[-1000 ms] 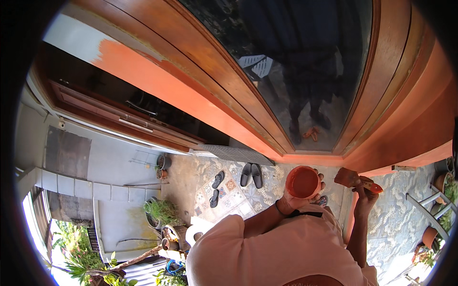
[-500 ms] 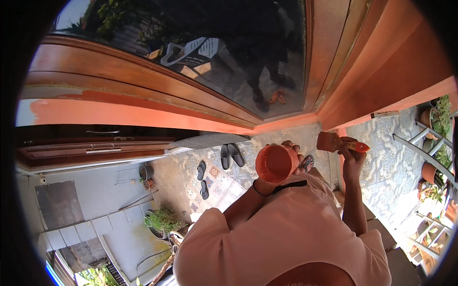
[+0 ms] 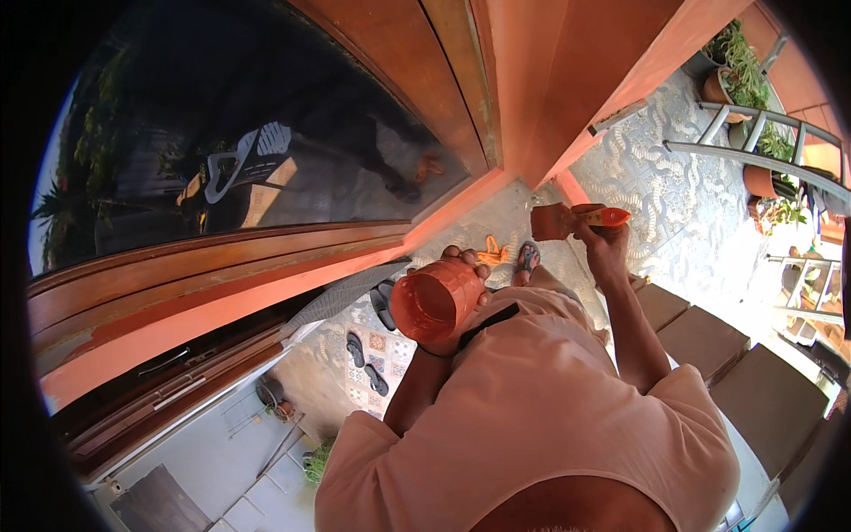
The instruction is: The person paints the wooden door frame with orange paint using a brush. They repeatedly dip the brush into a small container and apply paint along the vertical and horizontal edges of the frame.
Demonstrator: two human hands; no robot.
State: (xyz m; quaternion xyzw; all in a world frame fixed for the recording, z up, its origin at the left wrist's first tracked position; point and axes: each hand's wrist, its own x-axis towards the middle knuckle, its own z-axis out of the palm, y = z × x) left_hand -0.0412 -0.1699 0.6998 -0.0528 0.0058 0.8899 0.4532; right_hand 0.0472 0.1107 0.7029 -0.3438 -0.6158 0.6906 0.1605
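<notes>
My left hand (image 3: 473, 268) is wrapped round an orange-red paint pot (image 3: 458, 285), its open mouth tipped toward me. Paint coats the pot's inside wall, and a dark band circles my left wrist. Raised on the right, my right hand (image 3: 606, 246) grips a paintbrush (image 3: 551, 222) by its red-orange handle. The brush's wide, paint-covered head points left, toward the pot but apart from it. Ahead of both hands is the orange-painted ledge (image 3: 306, 270) below a wood-framed window (image 3: 266, 151). Neither pot nor brush touches it.
An orange painted pillar (image 3: 567, 80) stands ahead to the right. Beyond it are a metal ladder (image 3: 753, 158) and potted plants (image 3: 761, 180). Sandals (image 3: 376, 379) and an orange item (image 3: 493, 251) lie on the patterned floor. Brown slabs (image 3: 705, 344) run behind my right arm.
My view has turned toward the right, so window, pillar and ladder have shifted left in the picture. Pot and brush appear farther left, with both hands still holding them. The orange floor item now shows.
</notes>
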